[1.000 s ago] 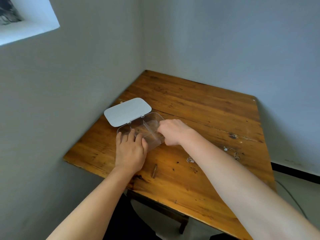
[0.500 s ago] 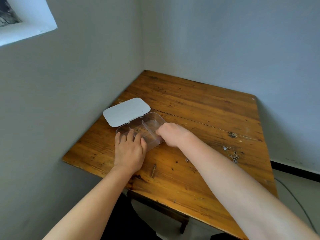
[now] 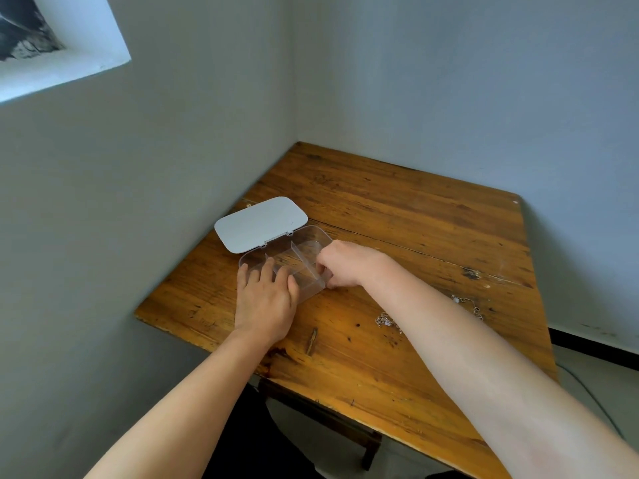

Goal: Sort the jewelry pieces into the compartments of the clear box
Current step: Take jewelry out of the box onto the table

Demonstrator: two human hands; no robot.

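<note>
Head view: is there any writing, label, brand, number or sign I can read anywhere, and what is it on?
None can be read.
Clear box: no print or label shows on its walls or divider.
Lid: plain pale surface, no marking visible.
Table: bare wood, only grain and stains.
Picture on the wall, top left: dark image, no lettering can be made out.

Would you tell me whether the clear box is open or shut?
Open: the clear box has its lid swung back flat on the table.
</note>
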